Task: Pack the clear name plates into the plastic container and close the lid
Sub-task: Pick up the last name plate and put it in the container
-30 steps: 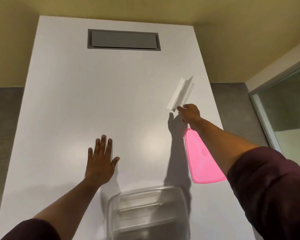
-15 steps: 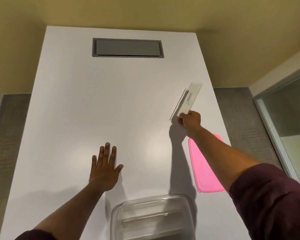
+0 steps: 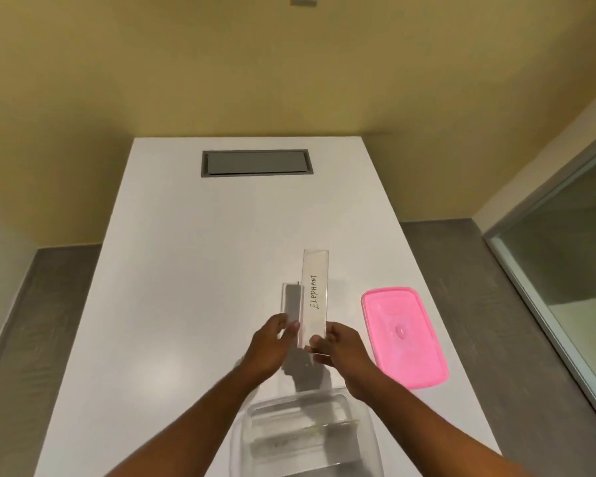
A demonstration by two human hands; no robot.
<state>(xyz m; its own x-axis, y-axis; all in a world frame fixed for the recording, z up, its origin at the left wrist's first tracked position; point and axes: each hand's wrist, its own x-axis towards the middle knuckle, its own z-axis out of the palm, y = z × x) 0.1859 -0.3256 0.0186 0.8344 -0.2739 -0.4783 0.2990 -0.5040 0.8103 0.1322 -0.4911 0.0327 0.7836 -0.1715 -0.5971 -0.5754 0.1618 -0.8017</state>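
Clear name plate lettered "ELEPHANT", folded acrylic, held above white counter, just beyond clear plastic container. Right hand pinches its near end; left hand fingers closed on folded flap. Pink lid flat right of container. Grey recessed panel far beyond container. Yellow walls, grey floor.

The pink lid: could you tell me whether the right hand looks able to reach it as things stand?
Probably yes, once freed: the pink lid lies uncovered on the table just right of the right hand, which now grips the ELEPHANT name plate.
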